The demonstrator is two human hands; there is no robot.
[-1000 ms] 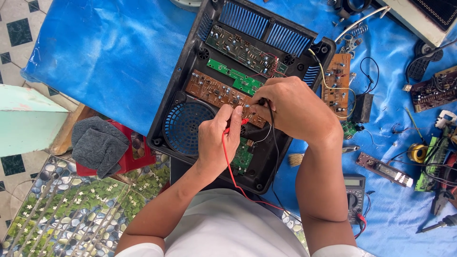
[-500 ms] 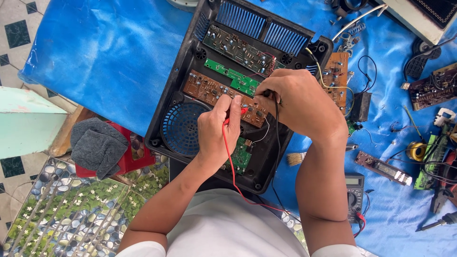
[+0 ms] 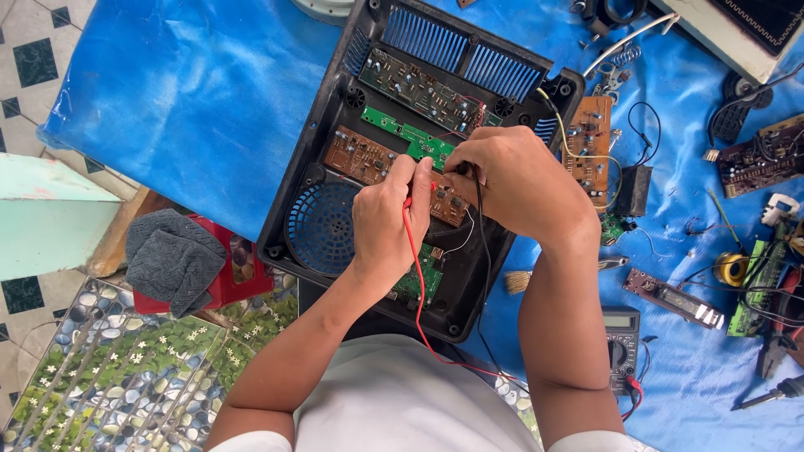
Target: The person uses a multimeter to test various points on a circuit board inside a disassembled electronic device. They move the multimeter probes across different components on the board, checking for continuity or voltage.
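surface: we're looking down at a blue tarp [image 3: 193, 92] spread over the work area, tiled floor [image 3: 25, 59] off to the left, a pebble-pattern mat [image 3: 109, 377] at the lower left.

far left: a grey folded cloth [image 3: 172, 255] sits on a red box [image 3: 239, 280], well apart from the work, so it's not in the way.

case: the black open housing [image 3: 289, 180] lies flat with its insides up, so every board can be reached from above. Blue round grille [image 3: 322, 226] at its lower left, blue fins at the top.

left hand: our left hand [image 3: 385, 222] is pinched closed on the red probe lead [image 3: 416, 276], tip down on the brown circuit board [image 3: 356, 155]. The red wire runs back toward our body.

right hand: our right hand [image 3: 515, 180] is curled shut around the black probe lead [image 3: 479, 209], just beside the left one, pressed on the same board area. The exact tip contact is hidden by fingers.

in the way: both hands cover the middle of the board, and the two leads cross over the lower green board [image 3: 427, 280].

right side: loose brown board [image 3: 593, 138] wired to the case, a multimeter [image 3: 621, 345] near our right forearm, more boards, a coil and a soldering iron [image 3: 775, 392] scattered at the far right.
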